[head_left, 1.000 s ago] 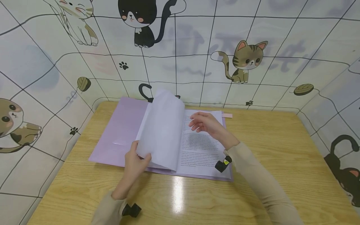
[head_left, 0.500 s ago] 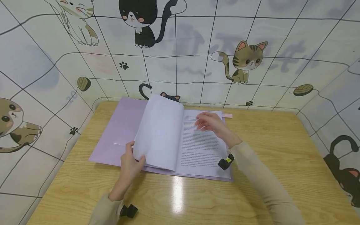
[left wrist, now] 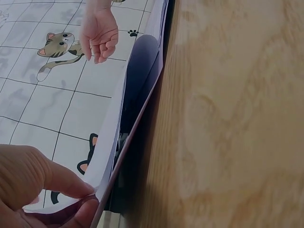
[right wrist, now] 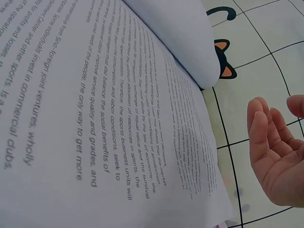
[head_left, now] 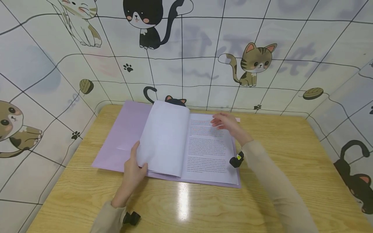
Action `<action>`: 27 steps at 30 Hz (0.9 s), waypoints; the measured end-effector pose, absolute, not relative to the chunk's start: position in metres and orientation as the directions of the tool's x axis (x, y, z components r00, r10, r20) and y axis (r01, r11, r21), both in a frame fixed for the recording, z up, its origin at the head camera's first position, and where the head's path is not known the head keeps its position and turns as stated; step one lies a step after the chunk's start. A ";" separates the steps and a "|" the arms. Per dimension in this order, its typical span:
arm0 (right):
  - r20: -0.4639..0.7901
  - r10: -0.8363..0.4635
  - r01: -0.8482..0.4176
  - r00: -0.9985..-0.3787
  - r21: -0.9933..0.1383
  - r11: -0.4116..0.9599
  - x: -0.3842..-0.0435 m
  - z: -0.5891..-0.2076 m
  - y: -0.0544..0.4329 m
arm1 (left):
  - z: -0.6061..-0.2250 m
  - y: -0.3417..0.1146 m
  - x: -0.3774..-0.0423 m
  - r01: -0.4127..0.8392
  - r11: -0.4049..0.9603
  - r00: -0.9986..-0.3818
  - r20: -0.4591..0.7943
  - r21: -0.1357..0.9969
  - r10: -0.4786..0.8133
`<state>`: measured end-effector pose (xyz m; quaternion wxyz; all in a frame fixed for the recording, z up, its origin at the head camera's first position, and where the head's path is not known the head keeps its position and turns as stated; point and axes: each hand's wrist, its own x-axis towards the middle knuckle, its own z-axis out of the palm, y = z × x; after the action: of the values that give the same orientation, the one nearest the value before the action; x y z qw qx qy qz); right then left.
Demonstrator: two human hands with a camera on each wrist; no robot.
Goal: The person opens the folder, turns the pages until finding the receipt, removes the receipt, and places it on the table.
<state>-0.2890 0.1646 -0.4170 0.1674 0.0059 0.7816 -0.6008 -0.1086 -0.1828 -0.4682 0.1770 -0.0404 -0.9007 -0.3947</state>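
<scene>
A purple folder (head_left: 125, 132) lies spread on the table, its cover to the left. Blank white sheets (head_left: 164, 139) are turned over to the left, bowing up toward the middle. My left hand (head_left: 133, 171) pinches their lower left edge; in the left wrist view the thumb (left wrist: 66, 183) presses the paper against a fingertip beside the purple cover. To the right, a page of printed text (head_left: 207, 158) faces up. Over its upper right part is my right hand (head_left: 228, 124), fingers loosely bent and holding nothing. The right wrist view shows that hand (right wrist: 280, 156) beside the page.
A pale pink tab (head_left: 238, 119) sticks out at the folder's upper right, partly behind my right hand. The wooden table (head_left: 276, 142) meets a wall covering (head_left: 201, 74) with cat drawings. Black cameras (head_left: 131, 218) are worn at both wrists.
My left hand has moved left and slightly down with the sheets, which now lie flatter over the left side. The right hand has drifted right and a little up over the printed page.
</scene>
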 end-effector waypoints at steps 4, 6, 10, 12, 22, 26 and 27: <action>-0.285 -0.158 0.230 -0.945 -0.927 0.295 -0.300 -0.419 0.168 | -0.469 -0.184 -0.110 0.239 0.705 -0.930 0.367 0.668 -0.032; -0.293 -0.131 0.242 -0.947 -0.920 0.309 -0.306 -0.420 0.170 | -0.470 -0.184 -0.111 0.225 0.711 -0.936 0.350 0.667 -0.032; -0.283 -0.062 0.245 -0.957 -0.904 0.351 -0.313 -0.420 0.171 | -0.469 -0.184 -0.110 0.178 0.712 -0.954 0.295 0.679 -0.043; -0.270 -0.024 0.244 -0.963 -0.903 0.354 -0.316 -0.420 0.171 | -0.468 -0.185 -0.111 0.160 0.715 -0.961 0.273 0.680 -0.046; -0.211 0.102 0.233 -0.972 -0.907 0.351 -0.329 -0.429 0.181 | -0.463 -0.184 -0.114 0.087 0.748 -0.978 0.201 0.658 -0.063; -0.185 0.120 0.217 -0.975 -0.902 0.374 -0.330 -0.428 0.186 | -0.466 -0.185 -0.116 0.058 0.770 -0.984 0.168 0.636 -0.064; -0.167 0.118 0.200 -0.979 -0.899 0.389 -0.330 -0.427 0.187 | -0.466 -0.186 -0.116 0.052 0.777 -0.985 0.160 0.627 -0.063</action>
<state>-0.3302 0.1871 -0.4268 0.0376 0.0956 0.8324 -0.5446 -0.1164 -0.1858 -0.4662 0.0864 0.0029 -0.9388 -0.3336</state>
